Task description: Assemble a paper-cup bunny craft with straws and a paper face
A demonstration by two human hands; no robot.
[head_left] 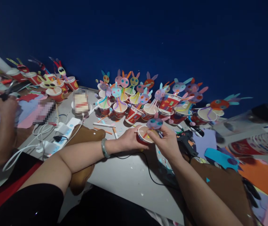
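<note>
My left hand (pixel 130 139) is wrapped round a red and white paper cup (pixel 142 142), tilted with its mouth towards me. A purple paper rabbit head (pixel 154 123) with blue eyes stands up at the cup's far rim, and an orange strip runs down inside. My right hand (pixel 168 142) is closed at the cup's right side, its fingers pinched at the rabbit figure just below the head. A dark marker-like piece (pixel 160 134) shows by the right fingers; whether they grip it I cannot tell.
Several finished rabbit cups (pixel 120 108) stand along the blue wall. A glue gun (pixel 187 142) and coloured paper (pixel 259 174) lie at right, near stacked cups (pixel 258 142). At left are a power strip (pixel 64 135) with cables and another person's hand (pixel 7 105) holding scissors.
</note>
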